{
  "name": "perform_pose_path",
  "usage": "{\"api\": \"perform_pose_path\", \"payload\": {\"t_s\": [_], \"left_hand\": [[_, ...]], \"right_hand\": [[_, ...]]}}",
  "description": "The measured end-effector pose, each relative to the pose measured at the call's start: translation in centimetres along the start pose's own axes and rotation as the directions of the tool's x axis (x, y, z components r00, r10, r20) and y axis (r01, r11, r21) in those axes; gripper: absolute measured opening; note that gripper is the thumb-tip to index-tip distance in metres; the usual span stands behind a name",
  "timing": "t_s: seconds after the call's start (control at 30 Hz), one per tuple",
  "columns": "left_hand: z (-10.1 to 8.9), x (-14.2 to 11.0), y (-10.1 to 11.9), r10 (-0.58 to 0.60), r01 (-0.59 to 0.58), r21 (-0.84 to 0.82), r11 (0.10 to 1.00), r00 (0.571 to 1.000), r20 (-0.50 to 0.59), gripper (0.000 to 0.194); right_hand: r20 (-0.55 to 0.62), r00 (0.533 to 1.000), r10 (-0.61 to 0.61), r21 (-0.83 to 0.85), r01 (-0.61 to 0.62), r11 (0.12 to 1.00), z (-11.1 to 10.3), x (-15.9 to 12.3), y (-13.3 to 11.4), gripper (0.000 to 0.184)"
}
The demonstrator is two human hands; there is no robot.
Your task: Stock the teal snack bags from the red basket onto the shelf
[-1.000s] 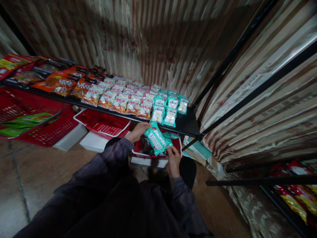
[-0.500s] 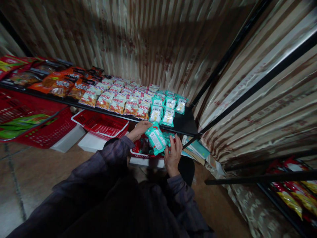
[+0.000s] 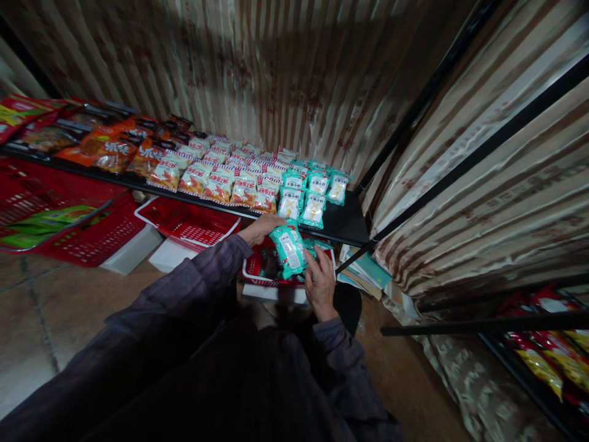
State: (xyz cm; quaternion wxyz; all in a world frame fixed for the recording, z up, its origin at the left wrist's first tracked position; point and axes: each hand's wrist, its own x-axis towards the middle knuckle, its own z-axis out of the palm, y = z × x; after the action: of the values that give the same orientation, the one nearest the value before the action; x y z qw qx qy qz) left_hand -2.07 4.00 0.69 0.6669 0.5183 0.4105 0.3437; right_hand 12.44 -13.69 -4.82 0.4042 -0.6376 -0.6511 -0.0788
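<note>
Pinched by its upper left corner in my left hand (image 3: 259, 230) is a teal snack packet (image 3: 289, 250), its printed back facing me. My right hand (image 3: 321, 283) is at the packet's lower right edge, fingers apart; whether the fingertips touch it I cannot tell. Below the packet stands a red basket (image 3: 252, 280) with more teal packets in it, partly hidden by my hands. Just beyond, similar teal packets (image 3: 313, 209) lie in rows on a black shelf (image 3: 348, 222), beside white-and-orange snack bags (image 3: 218, 186).
Orange snack bags (image 3: 115, 155) fill the shelf farther left. Beneath it stand a red basket with a white rim (image 3: 197, 228) and a larger red basket (image 3: 108, 239) holding green packs. Black frame bars (image 3: 414, 215) slant across the right, above stacked books (image 3: 368, 270).
My right hand has let go of the packet's lower right corner and spread its fingers, then come back near its edge. The packet has tilted and risen slightly in my left hand.
</note>
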Motion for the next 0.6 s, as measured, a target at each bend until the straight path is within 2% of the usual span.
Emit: {"api": "perform_pose_path", "payload": {"t_s": [0.13,0.23,0.47,0.6], "left_hand": [[0.0,0.6,-0.3,-0.037,0.036,0.018,0.999,0.998,0.055,0.018],[0.2,0.9,-0.6,-0.03,0.027,0.062,0.998,0.999,0.041,0.016],[0.4,1.4,-0.5,-0.055,0.051,0.145,0.988,0.998,0.023,0.014],[0.4,1.4,-0.6,-0.004,-0.004,0.226,0.974,0.999,0.034,0.01]], "right_hand": [[0.042,0.996,-0.072,0.021,0.071,0.997,-0.4,-0.1,-0.5,0.054],[0.039,0.994,-0.1,0.028,0.099,0.995,-0.4,-0.3,-0.9,0.055],[0.077,0.995,-0.065,0.049,0.061,0.997,0.0,-1.0,-1.1,0.054],[0.086,0.996,-0.039,0.093,0.031,0.995,0.2,-1.4,-1.2,0.049]]}}
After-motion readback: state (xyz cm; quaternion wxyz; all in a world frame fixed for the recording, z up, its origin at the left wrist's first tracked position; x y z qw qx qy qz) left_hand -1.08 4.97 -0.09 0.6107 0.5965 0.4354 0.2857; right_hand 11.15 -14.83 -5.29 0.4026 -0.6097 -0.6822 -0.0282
